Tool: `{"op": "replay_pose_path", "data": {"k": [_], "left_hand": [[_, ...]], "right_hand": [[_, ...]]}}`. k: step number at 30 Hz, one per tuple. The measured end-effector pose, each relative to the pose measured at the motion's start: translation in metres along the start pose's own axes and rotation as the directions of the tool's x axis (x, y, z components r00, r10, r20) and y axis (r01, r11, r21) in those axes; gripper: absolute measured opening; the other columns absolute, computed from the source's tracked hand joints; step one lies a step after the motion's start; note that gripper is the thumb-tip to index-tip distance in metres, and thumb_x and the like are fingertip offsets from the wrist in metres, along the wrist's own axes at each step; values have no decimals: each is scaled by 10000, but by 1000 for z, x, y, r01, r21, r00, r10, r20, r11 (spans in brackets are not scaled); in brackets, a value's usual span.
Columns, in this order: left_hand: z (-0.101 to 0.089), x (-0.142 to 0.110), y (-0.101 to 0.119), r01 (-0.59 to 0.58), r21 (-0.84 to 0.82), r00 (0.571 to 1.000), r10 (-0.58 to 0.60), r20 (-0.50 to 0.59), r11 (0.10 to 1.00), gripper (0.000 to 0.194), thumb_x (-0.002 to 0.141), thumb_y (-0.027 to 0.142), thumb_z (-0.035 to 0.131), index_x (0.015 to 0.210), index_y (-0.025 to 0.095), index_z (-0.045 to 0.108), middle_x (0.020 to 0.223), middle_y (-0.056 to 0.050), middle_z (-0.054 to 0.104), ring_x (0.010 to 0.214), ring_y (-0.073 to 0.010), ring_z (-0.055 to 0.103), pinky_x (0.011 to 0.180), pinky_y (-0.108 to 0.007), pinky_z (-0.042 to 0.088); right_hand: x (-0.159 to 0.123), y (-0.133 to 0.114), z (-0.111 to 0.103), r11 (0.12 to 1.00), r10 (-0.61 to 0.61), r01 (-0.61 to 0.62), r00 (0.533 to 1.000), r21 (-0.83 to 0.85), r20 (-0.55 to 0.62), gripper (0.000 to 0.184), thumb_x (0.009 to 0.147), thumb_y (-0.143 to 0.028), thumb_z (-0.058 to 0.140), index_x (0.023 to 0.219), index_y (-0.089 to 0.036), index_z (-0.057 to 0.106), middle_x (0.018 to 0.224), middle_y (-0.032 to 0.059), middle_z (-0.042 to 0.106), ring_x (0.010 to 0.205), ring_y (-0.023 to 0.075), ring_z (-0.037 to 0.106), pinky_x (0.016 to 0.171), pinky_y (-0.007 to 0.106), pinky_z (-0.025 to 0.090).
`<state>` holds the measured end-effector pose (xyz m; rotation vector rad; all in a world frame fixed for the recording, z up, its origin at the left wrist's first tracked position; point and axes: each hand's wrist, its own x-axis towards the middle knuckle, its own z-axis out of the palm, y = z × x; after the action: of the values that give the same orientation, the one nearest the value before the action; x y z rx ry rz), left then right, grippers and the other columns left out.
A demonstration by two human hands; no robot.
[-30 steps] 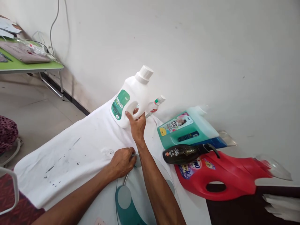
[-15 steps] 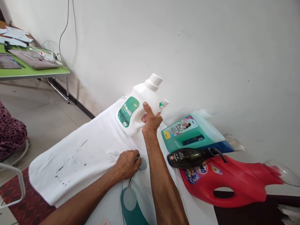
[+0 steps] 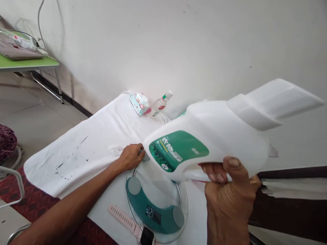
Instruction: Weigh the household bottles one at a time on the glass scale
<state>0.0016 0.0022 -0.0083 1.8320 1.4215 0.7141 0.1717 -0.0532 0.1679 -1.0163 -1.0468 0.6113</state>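
My right hand (image 3: pixel 231 194) is wrapped round the handle of a large white laundry detergent bottle (image 3: pixel 219 126) with a green label. The bottle is held tilted, its white cap pointing to the upper right, above the right part of the table. Below and left of it lies a round glass bathroom scale (image 3: pixel 143 200) with a teal band and a lit display. At the scale's far left pad, my left hand (image 3: pixel 132 156) has its fingers curled closed; what they pinch, if anything, is hidden.
A smartwatch (image 3: pixel 125 219) with a pink strap lies against the scale's near edge. Wet wipes (image 3: pixel 140 103) and a clear bottle (image 3: pixel 159 104) stand at the back of the white cloth (image 3: pixel 84 153), by the wall. A green table (image 3: pixel 28 63) is at far left.
My right hand has brought the white bottle right and nearer, tipping it further over; it now covers most of the other bottles. The view has shifted, showing the scale's display, watch and wipes.
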Motion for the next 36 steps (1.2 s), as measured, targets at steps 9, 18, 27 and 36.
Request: {"op": "replay_pose_path", "data": {"k": [9, 18, 27, 36], "left_hand": [[1, 3, -2, -7, 43, 1000, 8, -20, 999, 250, 958, 299, 531, 1064, 210, 738, 942, -56, 792, 877, -242, 714, 763, -336, 494], [-3, 3, 3, -16, 66, 1000, 18, -19, 998, 235, 964, 299, 547, 1053, 199, 740, 913, -51, 782, 830, -222, 693, 765, -329, 476], [-7, 3, 8, -18, 62, 1000, 20, -19, 998, 258, 948, 329, 550, 1009, 183, 753, 836, -36, 763, 745, -199, 656, 732, -319, 465], [-7, 2, 12, -49, 58, 997, 52, -48, 997, 283, 910, 366, 532, 915, 177, 742, 689, -9, 692, 680, -175, 596, 689, -305, 442]], "right_hand": [[-66, 10, -59, 994, 108, -109, 990, 2, -90, 540, 594, -308, 935, 444, -191, 430, 414, -99, 309, 361, 31, 296, 346, 189, 303], [-67, 20, -72, 997, 52, -53, 998, -59, -31, 554, 688, -455, 881, 485, -212, 426, 469, -69, 374, 427, 82, 400, 414, 231, 403], [-90, 63, -116, 940, -219, 147, 951, -307, -217, 504, 960, -649, 560, 724, -212, 644, 672, 9, 587, 624, 181, 597, 563, 325, 509], [-118, 105, -148, 894, 3, -187, 912, -408, -411, 661, 1017, -621, 502, 503, -208, 467, 453, -40, 400, 420, 98, 388, 448, 265, 277]]}}
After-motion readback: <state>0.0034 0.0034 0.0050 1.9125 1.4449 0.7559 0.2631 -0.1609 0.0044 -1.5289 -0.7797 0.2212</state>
